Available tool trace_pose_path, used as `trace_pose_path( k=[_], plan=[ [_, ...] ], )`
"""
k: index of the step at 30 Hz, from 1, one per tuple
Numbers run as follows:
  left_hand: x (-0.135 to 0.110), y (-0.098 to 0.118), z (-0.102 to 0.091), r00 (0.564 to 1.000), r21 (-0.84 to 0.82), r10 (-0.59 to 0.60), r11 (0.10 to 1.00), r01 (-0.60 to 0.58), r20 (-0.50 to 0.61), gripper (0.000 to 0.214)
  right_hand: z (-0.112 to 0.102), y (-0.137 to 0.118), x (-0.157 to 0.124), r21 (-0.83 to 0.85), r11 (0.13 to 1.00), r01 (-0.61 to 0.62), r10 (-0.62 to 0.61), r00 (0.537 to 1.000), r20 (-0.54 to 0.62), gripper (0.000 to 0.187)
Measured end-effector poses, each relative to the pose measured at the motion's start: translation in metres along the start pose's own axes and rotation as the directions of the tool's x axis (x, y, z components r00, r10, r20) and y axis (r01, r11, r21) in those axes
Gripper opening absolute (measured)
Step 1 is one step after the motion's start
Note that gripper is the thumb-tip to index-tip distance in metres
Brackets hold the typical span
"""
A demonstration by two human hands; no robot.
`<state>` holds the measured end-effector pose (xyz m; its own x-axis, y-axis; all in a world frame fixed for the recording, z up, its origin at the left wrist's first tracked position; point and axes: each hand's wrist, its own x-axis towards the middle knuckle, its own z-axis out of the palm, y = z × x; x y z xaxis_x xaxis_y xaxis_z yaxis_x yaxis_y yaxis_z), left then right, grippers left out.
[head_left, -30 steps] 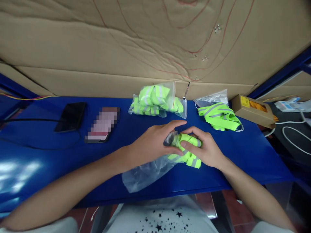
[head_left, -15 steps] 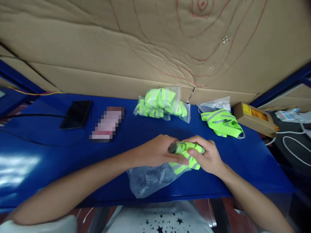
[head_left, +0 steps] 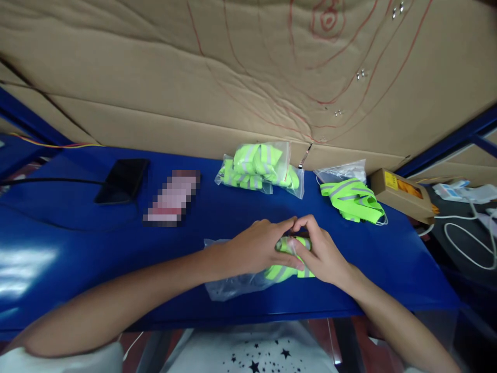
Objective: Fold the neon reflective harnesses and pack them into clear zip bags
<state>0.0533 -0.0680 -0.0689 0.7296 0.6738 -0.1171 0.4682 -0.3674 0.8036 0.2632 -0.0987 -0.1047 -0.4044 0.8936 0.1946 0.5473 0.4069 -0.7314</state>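
Both of my hands close around a folded bundle of neon-yellow reflective strap (head_left: pixel 281 273) with grey stripes, low over the front of the blue table. My left hand (head_left: pixel 260 248) grips it from the left, thumb along its near side. From the right, my right hand (head_left: pixel 320 254) holds it with thumb and fingers, its fingertips meeting those of the left at the top. A clear plastic bag (head_left: pixel 233 285) spreads out under my left wrist, and the strap lies against its right end. Part of the bundle is hidden behind my fingers.
Bagged neon straps (head_left: pixel 258 163) are piled against the cardboard wall (head_left: pixel 155 67). To their right lie a loose neon strap (head_left: pixel 351 197) with a clear bag and an open cardboard box (head_left: pixel 402 194). A black device (head_left: pixel 122 181) and a pixelated item (head_left: pixel 173 197) rest on the blue table (head_left: pixel 116 241).
My hands have drawn closer together around the strap, and my right hand has shifted left. Less of the bundle shows between my fingers. The view has moved slightly.
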Motion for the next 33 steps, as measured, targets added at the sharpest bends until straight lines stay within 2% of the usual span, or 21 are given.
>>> trace_pose_path(
  k=[2,5,9,11,13,15,16,18,21,26,30,33],
  plan=[
    [0.001,-0.003,0.000,1.000,-0.018,0.022,1.000,-0.022,-0.007,0.076,0.004,0.001,0.000,0.087,0.996,-0.019,0.022,0.999,-0.035,0.024],
    [0.003,-0.011,-0.005,0.997,-0.130,0.051,0.990,-0.058,-0.057,0.078,-0.002,0.002,0.002,0.313,0.947,-0.071,0.087,0.996,-0.036,0.028],
    [-0.004,-0.023,-0.012,0.971,-0.278,-0.105,0.960,0.043,-0.213,0.079,-0.012,0.001,0.007,0.492,0.837,-0.239,0.262,0.965,0.023,0.046],
    [-0.013,-0.028,-0.009,0.955,-0.378,-0.169,0.923,0.067,-0.245,0.077,-0.009,0.001,0.009,0.547,0.783,-0.296,0.307,0.949,0.075,0.054],
    [-0.025,-0.034,-0.003,0.955,-0.573,-0.210,0.818,0.054,-0.209,0.077,-0.001,0.003,0.008,0.576,0.763,-0.294,0.309,0.948,0.074,0.055],
    [-0.034,-0.040,0.005,0.961,-0.745,-0.257,0.660,0.097,-0.103,0.081,0.009,0.006,0.007,0.582,0.772,-0.257,0.293,0.955,0.032,0.055],
    [-0.038,-0.043,0.008,0.956,-0.785,-0.280,0.609,0.113,-0.080,0.082,0.014,0.007,0.006,0.579,0.780,-0.240,0.284,0.959,0.015,0.056],
    [-0.041,-0.048,0.013,0.948,-0.811,-0.308,0.574,0.116,-0.083,0.075,0.022,0.009,0.003,0.559,0.801,-0.214,0.256,0.967,0.004,0.056],
    [-0.042,-0.051,0.018,0.951,-0.815,-0.291,0.574,0.085,-0.106,0.066,0.024,0.008,0.000,0.491,0.853,-0.177,0.187,0.982,0.030,0.051],
    [-0.047,-0.047,0.026,0.958,-0.789,-0.269,0.608,0.087,-0.101,0.068,0.016,-0.001,-0.001,0.419,0.901,-0.110,0.058,0.989,0.134,0.043],
    [-0.052,-0.045,0.029,0.972,-0.712,-0.221,0.696,0.097,-0.083,0.060,0.016,-0.002,0.000,0.428,0.901,-0.067,0.001,0.988,0.153,0.040],
    [-0.054,-0.046,0.030,0.977,-0.636,-0.206,0.761,0.126,-0.053,0.057,0.021,-0.001,-0.002,0.328,0.945,-0.003,-0.041,0.991,0.128,0.039]
  ],
)
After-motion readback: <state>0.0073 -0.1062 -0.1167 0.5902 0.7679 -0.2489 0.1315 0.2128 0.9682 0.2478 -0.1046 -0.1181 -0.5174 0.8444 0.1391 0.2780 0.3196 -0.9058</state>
